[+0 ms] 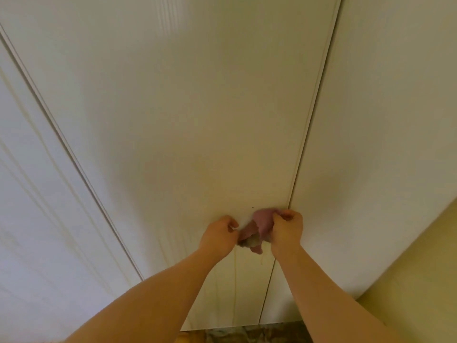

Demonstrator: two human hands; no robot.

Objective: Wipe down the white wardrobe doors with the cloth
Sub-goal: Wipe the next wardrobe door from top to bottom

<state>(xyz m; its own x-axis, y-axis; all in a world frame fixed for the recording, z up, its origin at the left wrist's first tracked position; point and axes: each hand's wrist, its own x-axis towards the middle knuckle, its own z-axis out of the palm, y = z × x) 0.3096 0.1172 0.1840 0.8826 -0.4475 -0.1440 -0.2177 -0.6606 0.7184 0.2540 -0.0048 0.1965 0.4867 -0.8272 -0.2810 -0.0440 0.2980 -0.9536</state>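
Head view, the only one supplied. I faced the white wardrobe doors (173, 70) at close range, with three panels in frame: the left door (37, 206), the middle door (210, 144) and the right door (383, 120). Both my arms were raised in front of the middle door. My left hand (220, 235) had its fingers curled and pinched the left edge of the cloth (258, 225). My right hand (286, 227) was closed round the cloth's right side, near the seam (309, 115) between the middle and right doors. The cloth, pink with a greyish patch at its near end, hung bunched between the two hands; I could not tell whether it touched the door. A small dark speck (252, 207) sat on the middle door just beyond the cloth. A yellow wall (420, 268) ran along the right, and a strip of patterned floor (247, 334) showed at the near edge.

Assessment: in my judgement the cloth was being gathered or refolded rather than pressed flat for a stroke. No wet streaks and no boundary between wiped and unwiped surface could be made out, so progress could not be established. The speck suggested the lower middle door awaited a pass; the left and right doors gave no evidence either way
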